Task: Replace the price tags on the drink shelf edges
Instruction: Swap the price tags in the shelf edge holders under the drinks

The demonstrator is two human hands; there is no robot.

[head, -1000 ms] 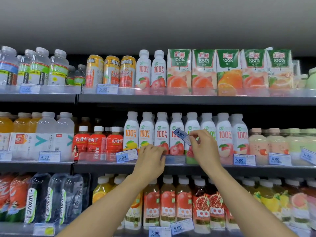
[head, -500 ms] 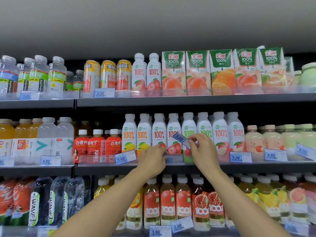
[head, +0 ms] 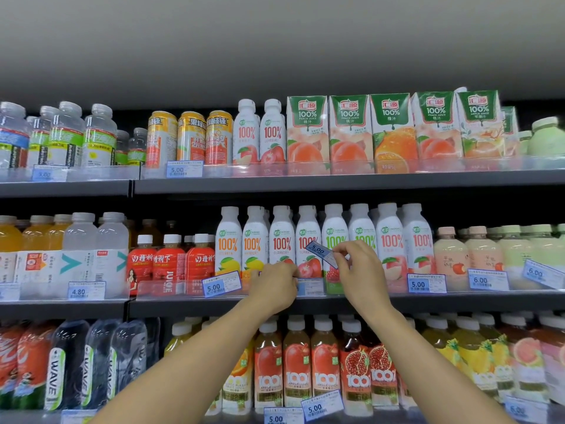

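My right hand [head: 359,270] pinches a small blue-and-white price tag [head: 321,252] marked 5.00, held tilted in front of the white 100% juice bottles [head: 308,240] on the middle shelf. My left hand [head: 273,286] rests with curled fingers on the clear shelf-edge strip [head: 171,290], at a tag holder [head: 310,286] with a pale label in it. Whether the left fingers grip anything is hidden. Another 5.00 tag [head: 221,283] sits tilted just left of my left hand.
Three dark shelves of drinks fill the view. Juice cartons [head: 394,130] and cans [head: 191,137] stand on top, WAVE bottles [head: 55,367] and red juice bottles [head: 296,365] below. More tags: 4.80 [head: 86,289], 5.00 [head: 426,283], 6.00 [head: 487,280].
The view has tipped slightly, so the shelves sit a little differently in frame. Both hands stay at the middle shelf edge, the right still holding the tag at the same spot.
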